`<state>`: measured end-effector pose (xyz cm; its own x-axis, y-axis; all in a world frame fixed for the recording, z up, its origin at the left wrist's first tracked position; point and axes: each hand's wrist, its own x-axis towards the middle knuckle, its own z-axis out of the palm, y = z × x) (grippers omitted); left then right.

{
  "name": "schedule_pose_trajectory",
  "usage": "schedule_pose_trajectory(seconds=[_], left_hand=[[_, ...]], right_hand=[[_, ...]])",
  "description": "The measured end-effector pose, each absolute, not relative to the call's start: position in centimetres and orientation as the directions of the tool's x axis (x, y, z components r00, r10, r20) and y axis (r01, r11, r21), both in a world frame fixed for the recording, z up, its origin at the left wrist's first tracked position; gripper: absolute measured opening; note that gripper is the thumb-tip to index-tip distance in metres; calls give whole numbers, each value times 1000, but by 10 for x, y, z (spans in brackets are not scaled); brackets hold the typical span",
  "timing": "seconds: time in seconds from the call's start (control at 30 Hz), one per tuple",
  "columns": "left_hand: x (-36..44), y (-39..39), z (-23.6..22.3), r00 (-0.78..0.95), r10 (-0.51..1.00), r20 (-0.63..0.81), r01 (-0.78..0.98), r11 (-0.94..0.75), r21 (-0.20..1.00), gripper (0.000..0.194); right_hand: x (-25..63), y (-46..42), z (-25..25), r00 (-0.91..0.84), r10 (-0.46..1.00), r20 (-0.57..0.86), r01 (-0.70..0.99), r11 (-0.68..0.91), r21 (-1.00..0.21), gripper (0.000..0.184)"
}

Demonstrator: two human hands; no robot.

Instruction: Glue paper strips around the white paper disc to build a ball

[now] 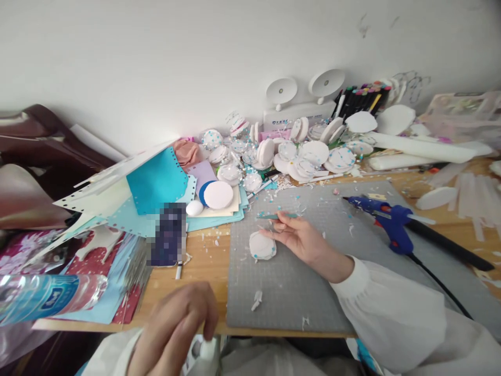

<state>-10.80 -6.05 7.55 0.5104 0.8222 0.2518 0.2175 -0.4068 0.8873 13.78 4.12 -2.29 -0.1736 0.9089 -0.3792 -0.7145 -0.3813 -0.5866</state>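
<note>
Hanging at the near table edge, left of the mat, your left hand is loosely curled; can't tell if anything's in it, palm's hidden. A loose white scrap lies on the near part of the mat. Beyond it, the small white disc sits flat on the mat's left half, blue dots around its rim. Your right hand pinches a slim green tool between thumb and fingers, just past the disc; other fingertips are by the disc's far edge, can't tell if touching. Disc looks like light foam or card: probably near weightless, a bit soft, easy to dent, likely to skid if nudged. I'd take it by the plain edge between dots, light pinch; dots look easy to knock off. The grey mat is flat, littered with white and blue bits. Blue glue gun rests on its right side, nozzle pointing left; treat as hot. Wooden table shows to the left, blue sheets stacked beyond. Farther back: a crowded heap of white discs, markers far right, then the plain wall.
</note>
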Motion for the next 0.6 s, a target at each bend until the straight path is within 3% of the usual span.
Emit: schedule_pose_trajectory(seconds=[0.07, 0.17, 0.2, 0.3, 0.4, 0.6], left_hand=[[-107, -51, 63, 452, 861, 233, 315, -399, 861, 28], [-92, -31, 39, 394, 855, 336, 565, -514, 645, 11], [-84, -24, 30, 366, 855, 367, 628, -518, 581, 18], [-60, -6, 7, 398, 827, 398, 679, -557, 478, 72], [-42, 7, -10, 438, 814, 381, 677, -578, 456, 82], [-42, 20, -11, 496, 812, 309, 631, -581, 514, 60]], right_hand=[[138, 40, -23, -170, 907, -384, -717, -381, -584, 30], [137, 38, -23, -148, 908, -391, -723, -369, -584, 30], [137, 37, -23, -139, 909, -392, -727, -363, -583, 29], [135, 36, -21, -121, 913, -390, -737, -346, -581, 26], [135, 33, -18, -132, 912, -388, -738, -352, -576, 24], [151, 25, -20, -149, 924, -352, -728, -343, -593, 20]])
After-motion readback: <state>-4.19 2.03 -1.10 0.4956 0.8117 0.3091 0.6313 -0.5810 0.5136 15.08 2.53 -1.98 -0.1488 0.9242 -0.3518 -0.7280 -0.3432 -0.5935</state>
